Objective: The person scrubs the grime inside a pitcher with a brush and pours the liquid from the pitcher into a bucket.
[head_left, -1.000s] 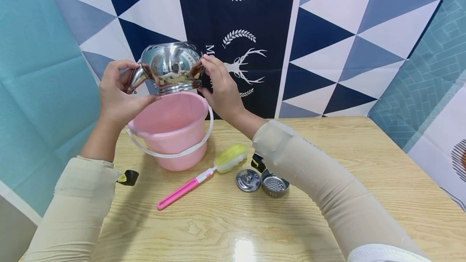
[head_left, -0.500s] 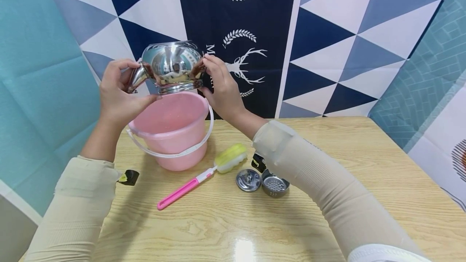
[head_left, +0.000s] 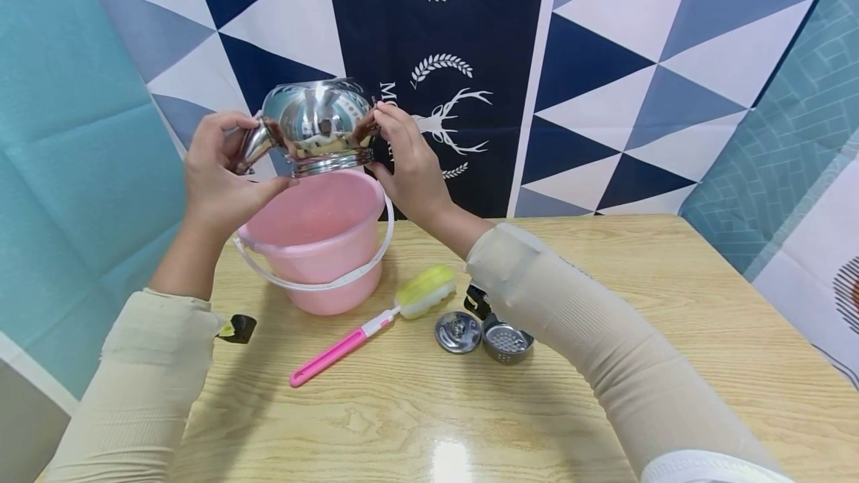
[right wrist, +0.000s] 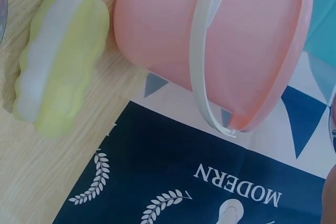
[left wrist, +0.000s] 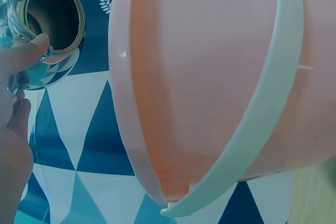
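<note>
A shiny steel teapot (head_left: 318, 118) is held upside down above the pink bucket (head_left: 322, 282), its mouth facing down. My left hand (head_left: 218, 166) grips it at the spout side, thumb at the rim. My right hand (head_left: 409, 155) grips the opposite side, fingers up along the body and thumb near the rim. In the left wrist view the teapot's round dark mouth (left wrist: 55, 19) shows, with the left thumb on its edge. The right wrist view catches only a sliver of the right hand (right wrist: 329, 198) at its edge.
On the wooden table (head_left: 537, 423) lies a pink-handled sponge brush (head_left: 376, 326) with a yellow and white head. Right of it are a small steel lid (head_left: 458, 332) and a perforated strainer cup (head_left: 506, 341). The bucket's white handle (head_left: 335, 283) hangs down in front. A patterned cloth (head_left: 604, 80) stands behind.
Both hands keep their hold on the teapot over the bucket, with only a very slight shift of the teapot. Everything on the table stays in place.
</note>
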Demonstrator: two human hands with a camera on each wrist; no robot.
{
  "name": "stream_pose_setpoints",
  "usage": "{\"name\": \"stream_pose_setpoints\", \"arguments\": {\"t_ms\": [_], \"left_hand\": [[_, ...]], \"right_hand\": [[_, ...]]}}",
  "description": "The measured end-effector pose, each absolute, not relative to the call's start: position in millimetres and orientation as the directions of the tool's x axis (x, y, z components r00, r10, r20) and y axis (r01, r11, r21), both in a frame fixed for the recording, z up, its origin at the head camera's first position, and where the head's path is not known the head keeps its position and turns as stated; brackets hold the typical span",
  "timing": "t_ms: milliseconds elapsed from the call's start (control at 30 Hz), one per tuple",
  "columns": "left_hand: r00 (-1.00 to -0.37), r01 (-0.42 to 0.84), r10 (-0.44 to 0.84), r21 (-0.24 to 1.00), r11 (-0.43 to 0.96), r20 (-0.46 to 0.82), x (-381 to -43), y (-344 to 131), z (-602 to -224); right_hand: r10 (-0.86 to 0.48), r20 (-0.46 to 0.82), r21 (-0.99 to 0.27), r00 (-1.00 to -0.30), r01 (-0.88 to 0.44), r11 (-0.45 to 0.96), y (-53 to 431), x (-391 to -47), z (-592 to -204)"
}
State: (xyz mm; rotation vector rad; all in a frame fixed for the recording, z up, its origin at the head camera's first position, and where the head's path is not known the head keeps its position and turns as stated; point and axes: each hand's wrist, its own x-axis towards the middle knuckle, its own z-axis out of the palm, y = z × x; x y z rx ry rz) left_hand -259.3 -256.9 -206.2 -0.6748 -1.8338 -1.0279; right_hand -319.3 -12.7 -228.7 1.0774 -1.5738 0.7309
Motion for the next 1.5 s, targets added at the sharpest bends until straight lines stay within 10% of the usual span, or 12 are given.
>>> {"name": "stream_pose_setpoints", "arguments": {"t_ms": [800, 1500], "left_hand": [[-0.708, 0.578, -0.104, 0.658, 0.482, 0.698, -252, -257, -208], [-0.815, 0.576, -0.168, 0.807, -0.133, 0.554, -254, -243, -206]], "right_hand": [[-0.391, 0.866, -0.151, -0.312, -0.908, 0.391, -6, -316, -230], [-0.323, 0.695, -0.658, -0.643, -0.749, 0.075, 0, -311, -218]]}}
